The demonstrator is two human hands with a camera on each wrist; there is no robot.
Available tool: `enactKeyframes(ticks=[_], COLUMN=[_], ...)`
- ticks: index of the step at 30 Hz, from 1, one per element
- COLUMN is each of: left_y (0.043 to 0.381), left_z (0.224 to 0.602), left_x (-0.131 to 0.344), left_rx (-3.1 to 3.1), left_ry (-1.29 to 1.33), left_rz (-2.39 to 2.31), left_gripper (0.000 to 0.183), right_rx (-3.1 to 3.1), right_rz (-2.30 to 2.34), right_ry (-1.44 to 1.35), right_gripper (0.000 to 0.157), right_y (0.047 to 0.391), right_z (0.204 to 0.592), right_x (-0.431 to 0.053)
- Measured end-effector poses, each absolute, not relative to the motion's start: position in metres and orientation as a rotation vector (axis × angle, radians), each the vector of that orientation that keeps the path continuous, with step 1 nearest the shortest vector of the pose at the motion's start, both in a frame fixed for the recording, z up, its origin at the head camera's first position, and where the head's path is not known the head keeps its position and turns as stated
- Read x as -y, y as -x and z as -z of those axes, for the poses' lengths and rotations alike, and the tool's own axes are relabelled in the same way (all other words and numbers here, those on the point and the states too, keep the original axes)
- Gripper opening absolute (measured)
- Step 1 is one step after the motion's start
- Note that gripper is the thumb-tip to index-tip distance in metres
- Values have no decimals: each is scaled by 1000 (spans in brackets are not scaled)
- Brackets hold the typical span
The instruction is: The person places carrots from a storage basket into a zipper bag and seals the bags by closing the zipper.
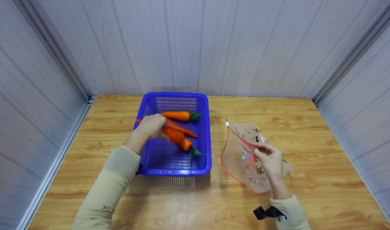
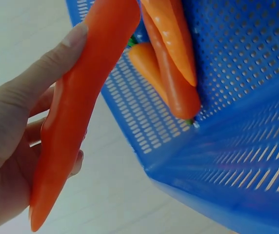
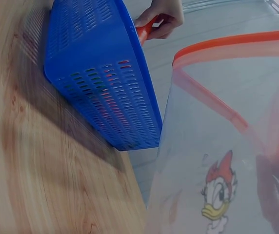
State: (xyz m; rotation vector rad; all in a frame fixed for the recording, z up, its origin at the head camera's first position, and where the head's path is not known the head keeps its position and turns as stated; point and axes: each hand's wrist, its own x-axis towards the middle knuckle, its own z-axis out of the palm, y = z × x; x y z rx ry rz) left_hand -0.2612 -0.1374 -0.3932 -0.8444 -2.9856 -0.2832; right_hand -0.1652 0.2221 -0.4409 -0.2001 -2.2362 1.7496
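My left hand point(image 1: 151, 126) grips a red-orange carrot point(image 2: 76, 112) over the blue basket, thumb along one side and fingers curled behind it. The carrot's thin tip points back toward the wrist. Beneath it in the basket lie several more carrots, among them an orange carrot point(image 1: 179, 115) with green leaves and a redder carrot point(image 1: 182, 128). To the right, my right hand point(image 1: 268, 158) pinches the edge of a clear zip bag point(image 1: 234, 156) with a red-orange rim and cartoon prints. The bag's mouth gapes toward the basket; a white slider point(image 1: 227, 123) sits at its far corner.
The blue plastic basket point(image 1: 208, 137) with slotted walls stands left of the bag on a wood-grain table point(image 1: 188, 207). Pale panelled walls point(image 1: 188, 48) rise behind and on both sides. A black strap point(image 1: 268, 212) sits on the right wrist.
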Motion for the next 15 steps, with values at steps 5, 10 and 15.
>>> enactKeyframes(ticks=[5, 10, 15], left_y=[245, 228, 211], left_z=[392, 385, 382], left_x=[135, 128, 117], left_rx=[2872, 2829, 2743], left_ry=[828, 784, 761], left_rz=[300, 256, 298], left_gripper=[43, 39, 40], right_rx=[2202, 2141, 2121], right_rz=[-1710, -1732, -1802], right_ry=[84, 18, -15], right_gripper=[16, 17, 17], right_y=[177, 188, 180], right_z=[474, 495, 481], right_x=[-234, -243, -238])
